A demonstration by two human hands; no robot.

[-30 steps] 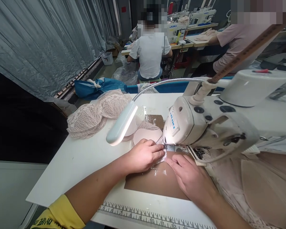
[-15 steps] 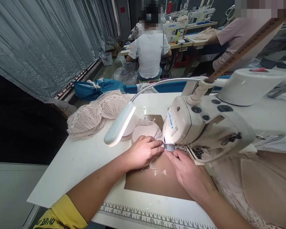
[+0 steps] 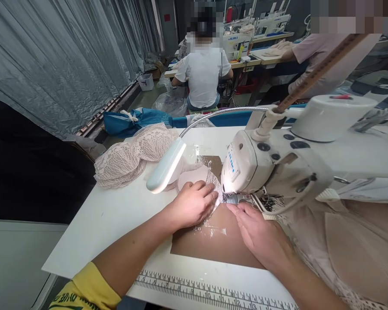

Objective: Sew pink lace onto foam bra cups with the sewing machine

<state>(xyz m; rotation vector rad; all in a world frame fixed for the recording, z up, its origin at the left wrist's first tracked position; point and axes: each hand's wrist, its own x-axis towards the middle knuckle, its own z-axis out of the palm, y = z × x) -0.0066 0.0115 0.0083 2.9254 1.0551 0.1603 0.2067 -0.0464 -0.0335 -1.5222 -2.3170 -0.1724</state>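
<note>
- The white work table [image 3: 116,224] carries everything; a printed ruler strip [image 3: 197,290] runs along its near edge.
- A white industrial sewing machine [image 3: 255,163] fills the right half. Its head hides most of the needle area, so I cannot tell whether any seam is stitched yet.
- A heap of beige fabric pieces [image 3: 358,241] lies at the right under the machine arm, just beside the right forearm.
- A stack of pink lace bra cups [image 3: 132,157] sits at the far left of the table, well apart from the needle. Whether it is finished or waiting work cannot be told.
- A brown rectangular panel [image 3: 213,245] is set into the tabletop, under both hands.
- A white oblong lamp head [image 3: 166,165] on a gooseneck hangs over the work and blocks part of the view.
- The left hand [image 3: 192,204] lies palm down with fingers spread, pressing but not grasping.
- The right hand [image 3: 261,237] has its fingertips at the presser foot; I cannot tell if they pinch the cloth.
- The pale lace-edged cup piece [image 3: 195,177] is under the left hand, its edge at the needle, so the work looks under way.
</note>
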